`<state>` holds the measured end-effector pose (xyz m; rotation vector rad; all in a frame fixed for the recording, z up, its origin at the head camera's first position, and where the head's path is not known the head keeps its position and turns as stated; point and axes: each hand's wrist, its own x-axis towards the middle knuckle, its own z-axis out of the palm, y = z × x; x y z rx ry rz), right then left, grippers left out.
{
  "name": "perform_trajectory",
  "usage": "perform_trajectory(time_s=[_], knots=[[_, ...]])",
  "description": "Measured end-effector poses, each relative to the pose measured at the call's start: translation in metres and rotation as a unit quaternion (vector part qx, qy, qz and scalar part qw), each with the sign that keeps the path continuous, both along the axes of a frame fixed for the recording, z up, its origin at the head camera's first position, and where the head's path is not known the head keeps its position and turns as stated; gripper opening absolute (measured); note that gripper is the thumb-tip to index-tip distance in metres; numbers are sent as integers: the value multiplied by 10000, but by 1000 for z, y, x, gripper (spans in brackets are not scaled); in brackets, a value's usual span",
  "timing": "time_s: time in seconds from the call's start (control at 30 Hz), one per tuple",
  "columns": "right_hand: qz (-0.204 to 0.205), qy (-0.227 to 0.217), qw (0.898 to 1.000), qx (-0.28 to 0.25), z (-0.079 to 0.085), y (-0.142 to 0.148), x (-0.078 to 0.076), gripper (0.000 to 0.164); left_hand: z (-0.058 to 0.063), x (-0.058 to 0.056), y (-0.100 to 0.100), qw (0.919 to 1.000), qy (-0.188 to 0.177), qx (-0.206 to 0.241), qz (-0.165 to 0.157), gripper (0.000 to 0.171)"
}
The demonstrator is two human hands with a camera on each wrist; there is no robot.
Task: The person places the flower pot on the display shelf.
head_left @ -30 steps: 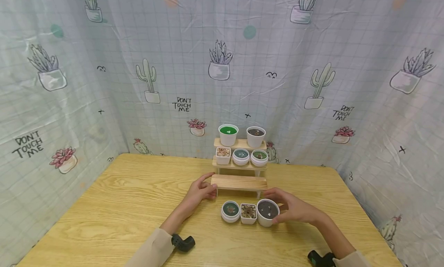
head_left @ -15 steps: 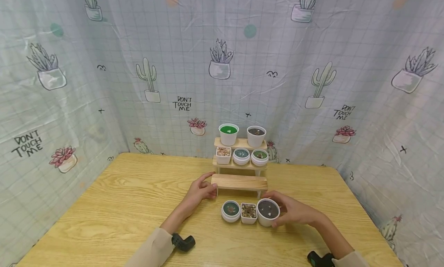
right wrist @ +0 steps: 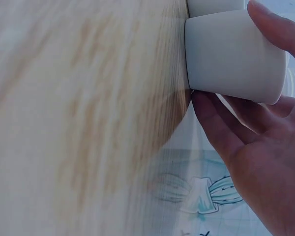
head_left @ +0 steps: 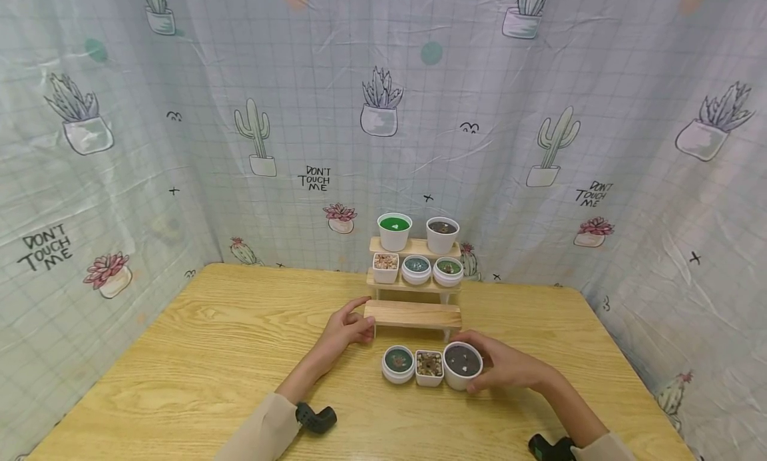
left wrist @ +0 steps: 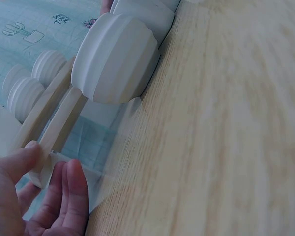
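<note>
My left hand [head_left: 343, 333] grips the left end of the lowest step [head_left: 413, 314] of a tiered wooden display stand. In the left wrist view the thumb lies against the board's end, and the other fingers [left wrist: 64, 196] curl beneath by the clear side panel. On the table before the stand, a round white pot with dark filling [head_left: 463, 361] stands upright between the thumb and fingers of my right hand [head_left: 506, 364]. Touching its left side is a square white pot of pebbles [head_left: 429, 364], then a ridged round pot with dark green filling [head_left: 398, 361].
The middle step holds a square pot of pinkish stones [head_left: 386, 262], a blue-green pot [head_left: 416, 266] and a green pot [head_left: 447, 268]. Up on the top step are a bright green pot [head_left: 394, 226] and a dark one [head_left: 442, 230]. A printed curtain [head_left: 419, 148] hangs behind the table [head_left: 240, 328].
My right hand's fingers have settled slightly lower around the dark-filled pot, its thumb shifting a little down. The left hand, the stand and the pots have stayed in place.
</note>
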<state>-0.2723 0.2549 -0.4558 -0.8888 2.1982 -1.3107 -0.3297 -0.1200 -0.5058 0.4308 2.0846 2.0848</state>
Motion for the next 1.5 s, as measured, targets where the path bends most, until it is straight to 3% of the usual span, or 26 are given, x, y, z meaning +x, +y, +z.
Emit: perform_trajectory(time_s=[0.43,0.7,0.83,1.5], knots=[[91,103,9998,-139,-2,0,-2,74,1,0,0,10000,-39,17,10,67],[-161,455,9988,3,3,1,-2,72,3,-1,-1,10000,-29,20,-4,70],[-151,550,9982,-179,5,1,-2,73,3,-1,-1,10000,-36,14,1,69],[-530,584,9966,-255,14,1,3,70,2,1,1,10000,-5,1,-28,67]])
